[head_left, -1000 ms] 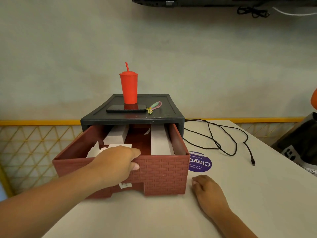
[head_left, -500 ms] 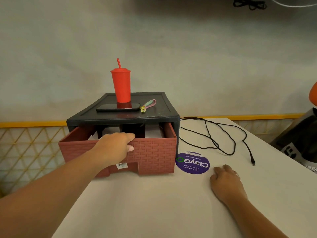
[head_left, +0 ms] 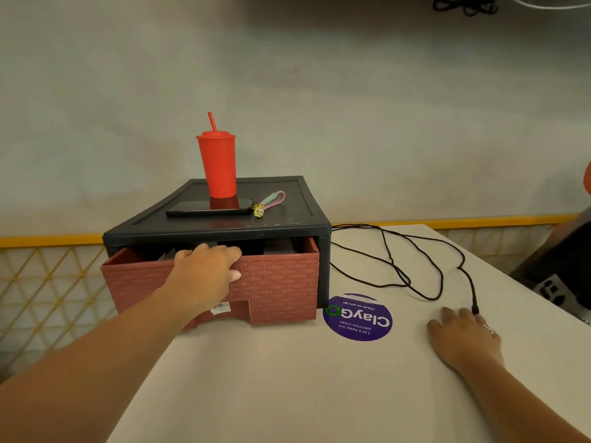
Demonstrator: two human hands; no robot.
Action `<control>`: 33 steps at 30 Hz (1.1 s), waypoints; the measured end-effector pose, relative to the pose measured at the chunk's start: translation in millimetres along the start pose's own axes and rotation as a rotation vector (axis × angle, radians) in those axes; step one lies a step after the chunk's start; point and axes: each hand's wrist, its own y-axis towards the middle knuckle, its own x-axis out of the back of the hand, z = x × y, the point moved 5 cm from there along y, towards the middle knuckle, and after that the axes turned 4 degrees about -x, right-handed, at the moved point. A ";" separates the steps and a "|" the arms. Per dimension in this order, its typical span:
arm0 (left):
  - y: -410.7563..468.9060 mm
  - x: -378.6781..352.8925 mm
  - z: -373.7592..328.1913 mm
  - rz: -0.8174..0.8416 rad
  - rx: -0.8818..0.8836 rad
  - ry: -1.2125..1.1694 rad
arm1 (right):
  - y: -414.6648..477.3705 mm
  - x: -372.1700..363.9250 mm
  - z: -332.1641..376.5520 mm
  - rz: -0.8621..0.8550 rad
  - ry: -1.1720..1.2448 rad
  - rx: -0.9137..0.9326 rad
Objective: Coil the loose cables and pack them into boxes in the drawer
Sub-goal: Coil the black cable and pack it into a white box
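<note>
A brick-red drawer [head_left: 278, 282] sticks out a short way from a black cabinet [head_left: 224, 230] on the white table. My left hand [head_left: 204, 270] grips the drawer's top front edge, fingers curled over the rim and thumb on the front. The boxes inside are mostly hidden in shadow. A loose black cable [head_left: 412, 270] lies in loops on the table right of the cabinet. My right hand [head_left: 463, 337] rests flat on the table with its fingertips beside the cable's plug end [head_left: 475, 310].
A red cup with a straw [head_left: 217, 164], a dark phone [head_left: 209, 208] and a pink keychain [head_left: 271, 201] sit on the cabinet top. A round purple sticker [head_left: 358, 316] lies on the table. A yellow lattice railing [head_left: 48, 292] runs behind the table's left edge.
The drawer has slid most of the way into the cabinet under my left hand. My right hand has moved right across the table to the cable's plug end.
</note>
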 end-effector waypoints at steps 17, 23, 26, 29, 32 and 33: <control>-102.6 -108.7 -40.4 0.189 0.112 -0.233 | 17.7 -0.2 -4.7 -0.025 -0.066 0.054; -107.1 -102.5 -42.2 0.225 0.144 -0.252 | -0.5 4.2 -4.6 -0.122 0.101 0.085; -109.4 -101.7 -43.9 0.213 0.138 -0.282 | -37.6 12.6 0.1 -0.153 0.109 0.144; -113.9 -100.8 -49.2 0.232 0.139 -0.285 | -85.2 15.5 16.7 -0.178 0.062 0.285; -117.3 -98.0 -60.2 0.256 0.068 -0.388 | -141.4 8.9 53.5 -0.275 0.064 0.584; -117.7 -95.9 -64.8 0.246 0.045 -0.492 | -159.7 10.1 65.1 -0.271 0.106 0.680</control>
